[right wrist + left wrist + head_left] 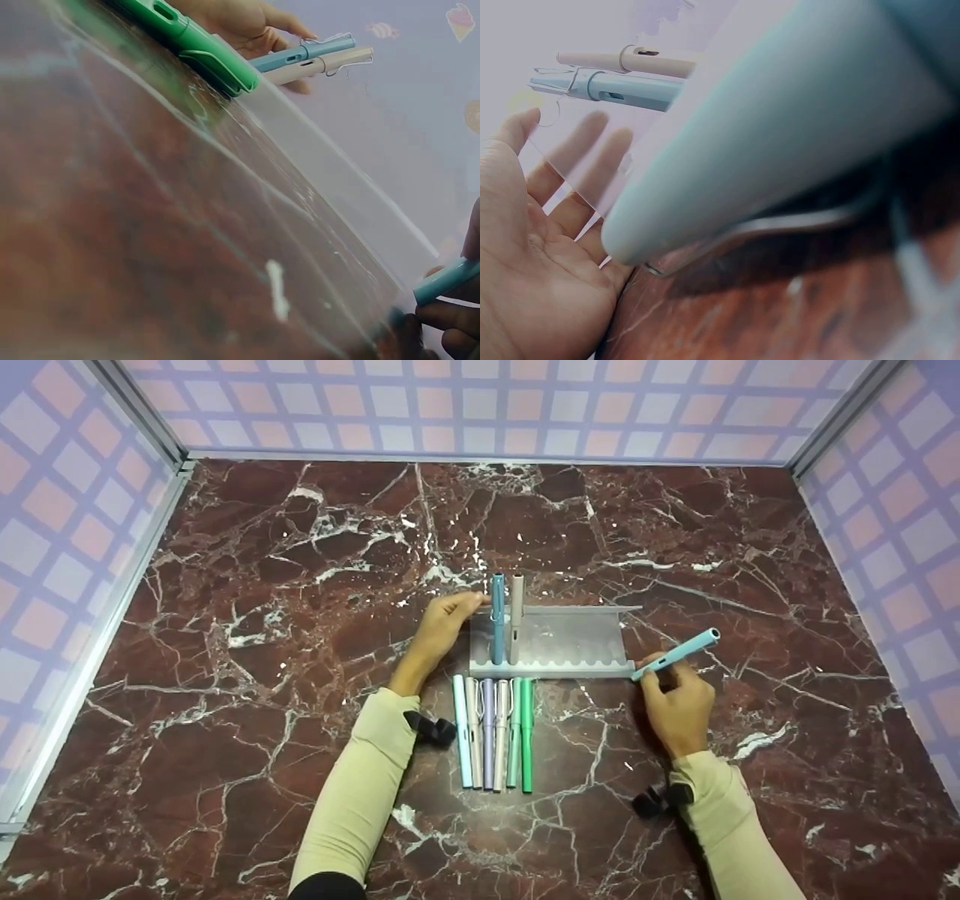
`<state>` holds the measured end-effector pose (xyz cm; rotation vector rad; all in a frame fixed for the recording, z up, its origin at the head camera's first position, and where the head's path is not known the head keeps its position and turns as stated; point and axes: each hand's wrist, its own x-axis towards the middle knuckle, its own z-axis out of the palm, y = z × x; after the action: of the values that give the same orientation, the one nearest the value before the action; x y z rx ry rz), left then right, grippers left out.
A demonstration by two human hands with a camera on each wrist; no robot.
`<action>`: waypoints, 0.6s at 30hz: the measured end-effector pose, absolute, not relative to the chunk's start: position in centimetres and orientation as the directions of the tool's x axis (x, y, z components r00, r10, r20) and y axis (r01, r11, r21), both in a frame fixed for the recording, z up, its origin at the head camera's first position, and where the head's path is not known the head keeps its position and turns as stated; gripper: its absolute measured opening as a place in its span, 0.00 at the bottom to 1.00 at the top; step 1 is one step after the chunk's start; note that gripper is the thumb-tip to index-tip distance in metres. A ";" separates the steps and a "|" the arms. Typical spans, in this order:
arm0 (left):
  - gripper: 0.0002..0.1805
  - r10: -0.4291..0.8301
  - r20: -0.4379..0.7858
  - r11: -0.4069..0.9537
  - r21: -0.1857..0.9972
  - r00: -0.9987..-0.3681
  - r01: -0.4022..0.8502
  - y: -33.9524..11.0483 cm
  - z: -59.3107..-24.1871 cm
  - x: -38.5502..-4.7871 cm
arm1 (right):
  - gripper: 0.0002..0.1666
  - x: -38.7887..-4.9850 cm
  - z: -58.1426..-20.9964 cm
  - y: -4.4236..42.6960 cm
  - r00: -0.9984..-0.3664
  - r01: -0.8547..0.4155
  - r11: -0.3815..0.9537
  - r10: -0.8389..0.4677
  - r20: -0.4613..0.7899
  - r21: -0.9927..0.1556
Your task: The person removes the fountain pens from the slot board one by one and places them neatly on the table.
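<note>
A clear acrylic pen stand (pixel 574 637) with a scalloped front edge sits mid-table. A blue pen (pixel 497 622) and a beige pen (pixel 517 619) stand in its left slots. With thumb and fingers on either side of the clear panel, my left hand (pixel 442 626) holds the stand's left edge. My right hand (pixel 681 703) pinches a light blue pen (pixel 686 651), tilted, its lower end by the stand's front right corner. In the right wrist view, only part of that hand shows.
In front of the stand lies a row of several pens, among them a pale blue pen (pixel 463 735), a purple pen (pixel 489 735) and a bright green pen (pixel 526 739). Checked panels (pixel 480 412) wall the back and sides of the marbled table (pixel 300 780).
</note>
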<state>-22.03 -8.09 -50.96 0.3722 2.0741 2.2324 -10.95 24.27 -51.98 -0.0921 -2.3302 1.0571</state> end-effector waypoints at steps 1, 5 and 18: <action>0.14 0.217 0.128 -0.087 0.990 -0.968 0.111 -8.1 -51.0 -22.0 | 0.07 -10.8 -52.0 24.3 -0.834 -0.166 0.684 0.287 0.471 -0.711; 0.14 0.210 0.133 -0.059 0.991 -0.969 0.123 -8.1 -51.1 -22.1 | 0.07 -10.2 -52.0 24.3 -0.844 -0.161 0.666 0.289 0.451 -0.728; 0.15 0.204 0.137 -0.018 0.990 -0.969 0.137 -8.1 -51.1 -22.1 | 0.10 -8.3 -51.8 24.0 -0.862 -0.178 0.629 0.272 0.428 -0.757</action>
<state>-22.14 -8.07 -51.15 0.3762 2.1676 2.1752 -8.29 23.97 -51.80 -0.0736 -2.3385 1.1643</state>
